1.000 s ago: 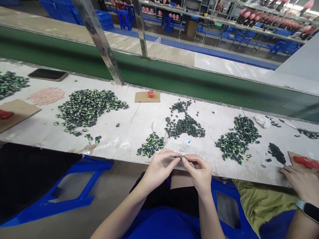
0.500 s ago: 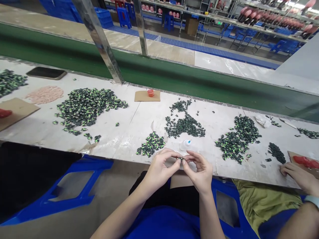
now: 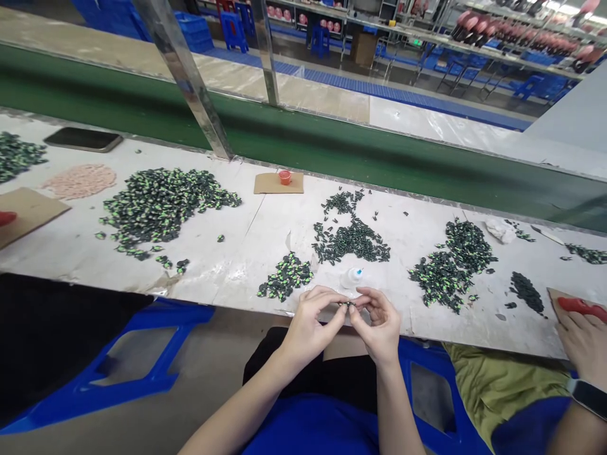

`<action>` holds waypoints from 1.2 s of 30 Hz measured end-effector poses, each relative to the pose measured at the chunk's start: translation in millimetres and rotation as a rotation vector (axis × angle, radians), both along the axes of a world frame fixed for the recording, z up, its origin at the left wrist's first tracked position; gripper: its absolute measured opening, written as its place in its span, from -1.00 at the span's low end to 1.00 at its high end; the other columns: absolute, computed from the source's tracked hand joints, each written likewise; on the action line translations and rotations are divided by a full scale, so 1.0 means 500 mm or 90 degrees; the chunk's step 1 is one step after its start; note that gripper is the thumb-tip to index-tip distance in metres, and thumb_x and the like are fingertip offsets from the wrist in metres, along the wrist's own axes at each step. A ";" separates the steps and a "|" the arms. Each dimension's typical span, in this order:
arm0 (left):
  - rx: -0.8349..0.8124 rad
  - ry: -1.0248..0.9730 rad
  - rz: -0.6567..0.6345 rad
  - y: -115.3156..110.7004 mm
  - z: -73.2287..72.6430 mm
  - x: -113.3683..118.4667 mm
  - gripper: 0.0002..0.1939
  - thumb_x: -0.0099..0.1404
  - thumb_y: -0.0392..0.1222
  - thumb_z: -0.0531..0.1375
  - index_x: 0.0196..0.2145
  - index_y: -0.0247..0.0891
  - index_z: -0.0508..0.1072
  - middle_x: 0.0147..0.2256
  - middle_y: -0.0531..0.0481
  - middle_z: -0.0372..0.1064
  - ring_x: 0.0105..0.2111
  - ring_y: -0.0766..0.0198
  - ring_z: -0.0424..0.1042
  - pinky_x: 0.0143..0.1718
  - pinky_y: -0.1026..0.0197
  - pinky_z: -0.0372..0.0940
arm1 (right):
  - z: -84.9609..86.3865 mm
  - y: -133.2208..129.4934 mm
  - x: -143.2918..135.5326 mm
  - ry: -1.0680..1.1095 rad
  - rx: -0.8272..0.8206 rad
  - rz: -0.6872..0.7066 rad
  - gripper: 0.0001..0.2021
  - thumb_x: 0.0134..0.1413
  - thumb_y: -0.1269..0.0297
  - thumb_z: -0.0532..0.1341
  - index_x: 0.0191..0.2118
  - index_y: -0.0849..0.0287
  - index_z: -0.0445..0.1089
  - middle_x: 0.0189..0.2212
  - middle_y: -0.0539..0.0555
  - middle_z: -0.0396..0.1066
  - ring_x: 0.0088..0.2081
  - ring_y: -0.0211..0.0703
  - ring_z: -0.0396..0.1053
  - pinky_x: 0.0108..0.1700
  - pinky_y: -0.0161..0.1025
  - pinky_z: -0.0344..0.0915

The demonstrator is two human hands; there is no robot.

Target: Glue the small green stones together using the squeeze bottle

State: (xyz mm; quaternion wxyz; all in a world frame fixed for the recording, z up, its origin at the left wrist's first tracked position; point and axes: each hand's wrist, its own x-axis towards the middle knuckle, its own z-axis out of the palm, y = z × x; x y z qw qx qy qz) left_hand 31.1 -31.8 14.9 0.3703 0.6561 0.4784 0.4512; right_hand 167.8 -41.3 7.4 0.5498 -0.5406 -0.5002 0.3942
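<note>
My left hand (image 3: 315, 321) and my right hand (image 3: 379, 325) meet at the front edge of the white table (image 3: 227, 265). Their fingertips pinch one small dark green piece (image 3: 348, 304) between them. Just behind the fingers stands a small white bottle with a blue tip (image 3: 352, 277). Left of my left hand lies a small pile of dark pieces with bright green marks (image 3: 286, 277). A pile of plain dark slender pieces (image 3: 351, 241) is spread beyond the bottle.
A red cup (image 3: 285, 177) sits on cardboard (image 3: 265, 184). Larger piles lie left (image 3: 164, 202) and right (image 3: 443, 275). At the right, another person's hand (image 3: 585, 344) is by red items (image 3: 576, 305). A metal post (image 3: 190, 82) rises behind the table.
The other person's hand at the right has moved right, onto the cardboard by the red items. My hands have barely shifted and still hold the small piece.
</note>
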 end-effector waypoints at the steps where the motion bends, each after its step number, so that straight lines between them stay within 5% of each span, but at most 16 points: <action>1: 0.004 0.009 -0.008 0.000 -0.004 0.002 -0.86 0.24 -0.29 0.19 -0.27 -0.20 0.54 -0.33 -0.06 0.54 -0.25 0.17 0.49 -0.17 0.12 0.33 | -0.001 0.001 0.007 -0.017 0.003 0.006 -0.77 -0.10 0.31 0.31 -0.23 0.14 0.46 -0.50 0.01 0.47 -0.45 -0.21 0.44 -0.32 -0.23 0.45; 4: 0.013 0.063 -0.009 0.007 -0.015 -0.008 -0.73 0.25 -0.23 0.22 -0.07 -0.17 0.47 -0.32 -0.03 0.55 -0.20 0.12 0.48 -0.09 0.04 0.26 | -0.005 0.009 0.047 -0.074 0.015 -0.014 -0.81 -0.08 0.29 0.31 -0.25 0.14 0.50 -0.47 0.04 0.50 -0.43 -0.17 0.45 -0.31 -0.19 0.45; 6: 0.032 0.112 0.041 0.021 -0.021 -0.029 -0.69 0.26 -0.18 0.22 -0.03 -0.15 0.44 -0.33 -0.01 0.55 -0.17 0.09 0.46 -0.06 -0.01 0.21 | -0.009 0.021 0.088 -0.110 0.029 -0.113 -0.82 -0.08 0.25 0.32 -0.28 0.16 0.51 -0.43 0.07 0.52 -0.41 -0.14 0.45 -0.30 -0.16 0.45; 10: 0.096 0.234 0.211 0.069 -0.034 -0.081 -0.89 0.27 -0.19 0.20 -0.24 -0.13 0.52 -0.28 -0.06 0.55 -0.17 0.01 0.38 -0.13 -0.04 0.14 | -0.014 0.049 0.163 -0.178 0.056 -0.367 -0.73 -0.06 0.17 0.30 -0.25 0.24 0.51 -0.33 0.18 0.53 -0.33 -0.06 0.46 -0.20 -0.04 0.43; 12: 0.113 0.288 0.225 0.094 -0.042 -0.097 -0.90 0.26 -0.25 0.21 -0.29 -0.14 0.53 -0.28 -0.10 0.55 -0.19 -0.01 0.35 -0.21 -0.01 0.11 | -0.011 0.056 0.173 -0.226 0.072 -0.412 -0.64 -0.02 0.14 0.28 -0.13 0.26 0.49 -0.19 0.24 0.51 -0.19 0.02 0.46 -0.12 0.01 0.40; 14: 0.117 0.326 0.190 0.112 -0.050 -0.103 -0.88 0.25 -0.31 0.19 -0.32 -0.15 0.54 -0.31 -0.12 0.55 -0.21 -0.02 0.33 -0.26 0.02 0.08 | -0.008 0.058 0.160 -0.282 0.097 -0.358 -0.57 0.00 0.10 0.28 -0.02 0.22 0.45 -0.06 0.26 0.46 -0.05 0.07 0.39 -0.07 0.03 0.38; 17: 0.122 0.362 0.153 0.127 -0.059 -0.098 -0.85 0.25 -0.34 0.17 -0.35 -0.17 0.53 -0.34 -0.14 0.54 -0.21 -0.05 0.30 -0.29 0.03 0.06 | -0.014 0.057 0.112 -0.350 0.105 -0.161 -0.48 -0.03 0.05 0.31 0.06 0.12 0.39 -0.01 0.22 0.42 0.07 0.12 0.25 -0.01 0.08 0.34; 22: 0.112 0.427 0.150 0.139 -0.061 -0.084 -0.77 0.23 -0.41 0.10 -0.30 -0.19 0.52 -0.40 -0.18 0.51 -0.27 -0.04 0.28 -0.33 0.05 0.04 | -0.041 0.070 0.045 -0.377 0.060 0.006 -0.51 -0.09 0.04 0.37 0.00 0.07 0.42 0.01 0.17 0.42 0.05 0.13 0.19 0.09 0.17 0.23; 28: 0.111 0.388 0.112 0.130 -0.040 -0.077 -0.70 0.24 -0.48 0.06 -0.32 -0.19 0.52 -0.38 -0.15 0.52 -0.25 -0.01 0.31 -0.27 0.03 0.06 | -0.044 0.074 0.037 -0.194 0.000 0.002 -0.70 -0.05 0.13 0.33 -0.20 0.10 0.35 -0.03 0.17 0.46 0.08 0.05 0.29 0.09 0.07 0.24; 32: 0.102 0.339 0.025 0.097 -0.028 -0.060 -0.75 0.25 -0.45 0.11 -0.25 -0.17 0.51 -0.32 -0.08 0.54 -0.24 0.04 0.33 -0.21 0.02 0.08 | -0.045 0.060 0.053 0.032 -0.017 -0.071 -0.67 -0.14 0.14 0.38 -0.34 0.11 0.22 -0.33 0.07 0.53 -0.28 -0.10 0.46 -0.23 -0.17 0.37; 36: 0.081 0.323 -0.056 0.069 -0.038 -0.028 -0.82 0.22 -0.42 0.21 -0.28 -0.18 0.49 -0.33 -0.02 0.54 -0.23 0.08 0.36 -0.17 0.03 0.09 | -0.049 0.052 0.074 0.141 -0.001 -0.163 -0.63 -0.27 0.12 0.42 -0.45 0.13 0.23 -0.64 -0.15 0.27 -0.61 -0.34 0.22 -0.54 -0.36 0.15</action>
